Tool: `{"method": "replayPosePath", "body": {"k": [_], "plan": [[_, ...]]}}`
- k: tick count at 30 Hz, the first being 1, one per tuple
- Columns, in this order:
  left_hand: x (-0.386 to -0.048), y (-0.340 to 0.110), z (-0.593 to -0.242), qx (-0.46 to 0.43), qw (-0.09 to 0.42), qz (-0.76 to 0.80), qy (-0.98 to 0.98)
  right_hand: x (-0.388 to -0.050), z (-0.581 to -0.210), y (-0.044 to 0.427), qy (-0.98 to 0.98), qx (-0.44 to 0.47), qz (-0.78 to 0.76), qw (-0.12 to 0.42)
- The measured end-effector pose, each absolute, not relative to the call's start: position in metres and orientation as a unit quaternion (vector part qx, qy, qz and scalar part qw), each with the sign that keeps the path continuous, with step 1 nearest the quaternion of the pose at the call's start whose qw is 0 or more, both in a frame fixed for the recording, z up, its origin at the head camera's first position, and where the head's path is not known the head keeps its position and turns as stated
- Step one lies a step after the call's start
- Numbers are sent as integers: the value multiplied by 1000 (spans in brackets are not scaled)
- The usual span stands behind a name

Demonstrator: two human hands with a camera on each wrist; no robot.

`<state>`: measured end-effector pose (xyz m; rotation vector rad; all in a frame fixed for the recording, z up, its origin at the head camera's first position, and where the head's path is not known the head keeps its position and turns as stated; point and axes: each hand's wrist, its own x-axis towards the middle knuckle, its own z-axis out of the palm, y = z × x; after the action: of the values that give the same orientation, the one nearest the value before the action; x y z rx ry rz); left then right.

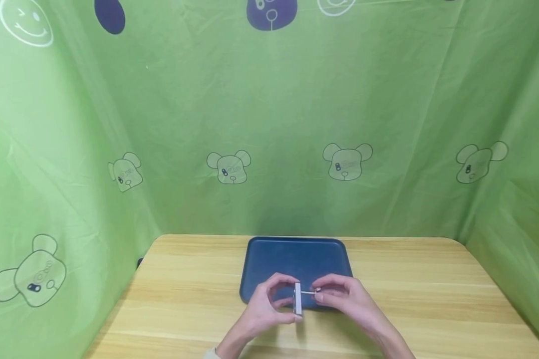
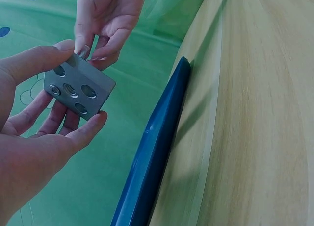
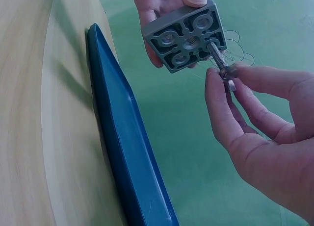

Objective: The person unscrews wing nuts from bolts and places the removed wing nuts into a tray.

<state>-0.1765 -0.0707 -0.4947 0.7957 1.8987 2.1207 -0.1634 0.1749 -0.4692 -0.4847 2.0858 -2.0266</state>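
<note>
My left hand (image 1: 266, 305) grips a square grey metal block (image 2: 81, 86) by its edges, thumb on one side and fingers on the other. The block has several round holes; its other face, in the right wrist view, is ribbed around them. My right hand (image 3: 265, 123) pinches the head end of a threaded metal bolt (image 3: 218, 57) between thumb and fingers. The bolt's far end meets a corner hole of the block, and most of its shank stands outside that face. How deep the tip sits is unclear. Both hands are raised above the table, at the tray's near edge.
A dark blue tray (image 1: 296, 259) lies on the wood-grain table (image 1: 184, 279) just beyond the hands. Green curtains (image 1: 287, 109) with printed bear heads enclose the table at the back and both sides.
</note>
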Motion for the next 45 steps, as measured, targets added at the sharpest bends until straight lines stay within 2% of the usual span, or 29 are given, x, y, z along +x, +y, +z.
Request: {"method": "replayPosePath", "body": {"k": [26, 45], "plan": [[-176, -70, -492, 269, 95, 721, 632, -161, -467, 175, 727, -178, -658, 84], [-176, -71, -494, 279, 94, 712, 638, -165, -466, 170, 710, -93, -685, 136]]}}
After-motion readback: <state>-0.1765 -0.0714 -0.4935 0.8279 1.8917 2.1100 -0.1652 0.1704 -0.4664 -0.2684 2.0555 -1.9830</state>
